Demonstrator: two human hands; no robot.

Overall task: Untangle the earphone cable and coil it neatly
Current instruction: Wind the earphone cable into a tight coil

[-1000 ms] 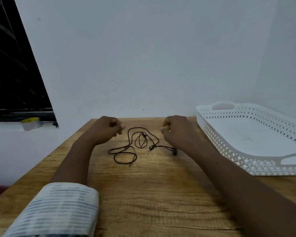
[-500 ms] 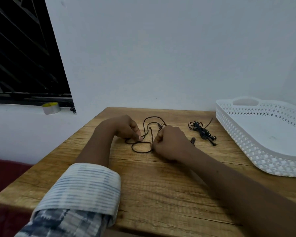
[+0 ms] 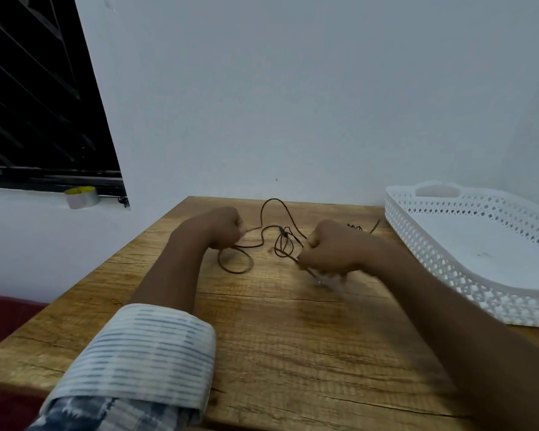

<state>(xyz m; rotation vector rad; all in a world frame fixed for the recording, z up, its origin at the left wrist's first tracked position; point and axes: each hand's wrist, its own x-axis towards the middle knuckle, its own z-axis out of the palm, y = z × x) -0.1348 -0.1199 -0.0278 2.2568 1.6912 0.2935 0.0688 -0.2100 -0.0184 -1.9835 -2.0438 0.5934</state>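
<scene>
A thin black earphone cable [image 3: 263, 234] lies in loose loops on the wooden table [image 3: 277, 337], between my two hands. My left hand [image 3: 223, 227] is closed on one strand at the left, with a round loop lying just below it. My right hand [image 3: 330, 250] is closed on another strand at the right, and that hand is blurred by motion. A raised arc of cable stands up behind the hands. The cable's splitter sits near the middle of the loops.
A second bundle of black earphones [image 3: 360, 228] peeks out behind my right hand. A white perforated tray [image 3: 417, 244] stands at the right. A roll of tape [image 3: 81, 197] sits on the window ledge at the left. The wall is just behind the table.
My hands have drawn apart, each holding a strand, and the cable is spread wider between them. The view has shifted, so my right hand now hides most of the second earphone bundle.
</scene>
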